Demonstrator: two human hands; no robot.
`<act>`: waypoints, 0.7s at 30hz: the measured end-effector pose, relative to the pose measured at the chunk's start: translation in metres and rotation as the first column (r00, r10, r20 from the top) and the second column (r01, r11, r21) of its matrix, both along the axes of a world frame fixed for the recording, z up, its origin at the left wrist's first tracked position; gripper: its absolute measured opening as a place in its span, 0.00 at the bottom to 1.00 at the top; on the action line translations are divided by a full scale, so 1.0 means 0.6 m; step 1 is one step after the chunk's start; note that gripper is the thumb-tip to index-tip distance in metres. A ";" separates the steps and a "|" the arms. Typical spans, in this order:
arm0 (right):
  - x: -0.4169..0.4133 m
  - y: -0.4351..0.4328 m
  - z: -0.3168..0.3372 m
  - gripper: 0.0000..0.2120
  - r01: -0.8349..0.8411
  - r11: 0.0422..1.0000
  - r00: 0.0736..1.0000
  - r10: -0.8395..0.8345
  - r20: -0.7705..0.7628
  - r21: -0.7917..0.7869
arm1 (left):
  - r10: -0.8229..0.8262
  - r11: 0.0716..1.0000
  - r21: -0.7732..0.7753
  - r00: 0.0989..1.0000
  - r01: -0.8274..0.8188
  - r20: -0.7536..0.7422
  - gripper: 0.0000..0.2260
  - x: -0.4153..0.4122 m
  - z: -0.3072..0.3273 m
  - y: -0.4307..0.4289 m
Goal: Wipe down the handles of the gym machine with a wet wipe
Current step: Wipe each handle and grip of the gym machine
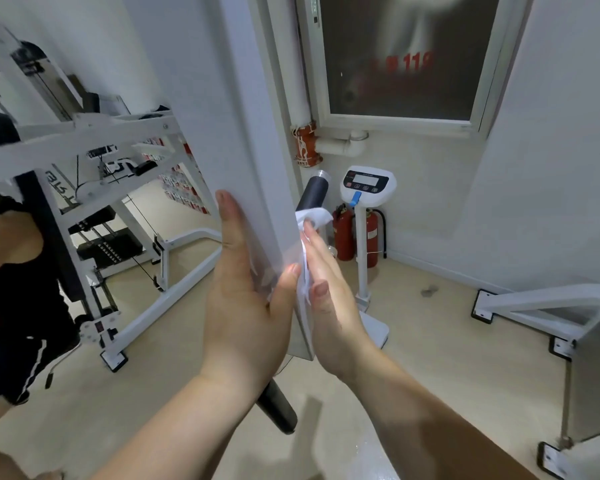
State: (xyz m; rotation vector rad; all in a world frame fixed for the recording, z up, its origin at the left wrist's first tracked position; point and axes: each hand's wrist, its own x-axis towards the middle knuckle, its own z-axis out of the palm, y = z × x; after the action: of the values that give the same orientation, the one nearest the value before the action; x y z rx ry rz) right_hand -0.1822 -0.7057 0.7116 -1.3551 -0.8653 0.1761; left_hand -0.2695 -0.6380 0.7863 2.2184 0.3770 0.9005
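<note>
A white upright bar of the gym machine [257, 168] runs down the middle of the view. My left hand [243, 289] lies flat against its left face with straight fingers, the thumb reaching across the front edge. My right hand [329, 289] presses a white wet wipe [305, 268] against the bar's right face with straight fingers. One black foam handle [310, 194] sticks out behind the bar above my hands. A second black handle [278, 407] shows below my left wrist.
A wall mirror on the left reflects the white machine frame [94, 140] and a person in black clothes [11, 271]. A standing scale [366, 183] and two red fire extinguishers [343, 233] stand in the corner under a window. White frame legs [534, 303] lie on the floor at right.
</note>
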 end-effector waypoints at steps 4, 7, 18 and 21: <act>0.051 0.023 0.020 0.50 0.112 0.993 0.991 -0.110 0.070 -0.024 | 0.009 1.000 0.009 1.000 -0.009 -0.013 0.49 0.000 0.000 0.002; 0.107 0.042 0.059 0.56 0.164 0.985 0.986 -0.164 -0.008 -0.052 | 0.005 1.000 0.009 1.000 -0.005 -0.014 0.49 0.001 -0.001 0.000; 0.058 0.039 0.026 0.52 0.084 0.996 0.996 -0.084 0.008 0.018 | 0.044 0.994 0.103 0.999 -0.041 -0.024 0.49 0.009 -0.012 0.004; 0.098 0.038 0.050 0.55 0.127 0.992 0.990 -0.126 -0.062 0.011 | 0.081 0.986 0.150 0.996 -0.073 -0.048 0.50 0.010 -0.015 0.000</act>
State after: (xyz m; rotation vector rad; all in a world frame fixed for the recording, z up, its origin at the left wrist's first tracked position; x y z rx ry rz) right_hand -0.1232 -0.6829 0.7418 -1.3788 -0.7265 0.1119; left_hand -0.2638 -0.6382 0.7775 2.3817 0.4359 0.9375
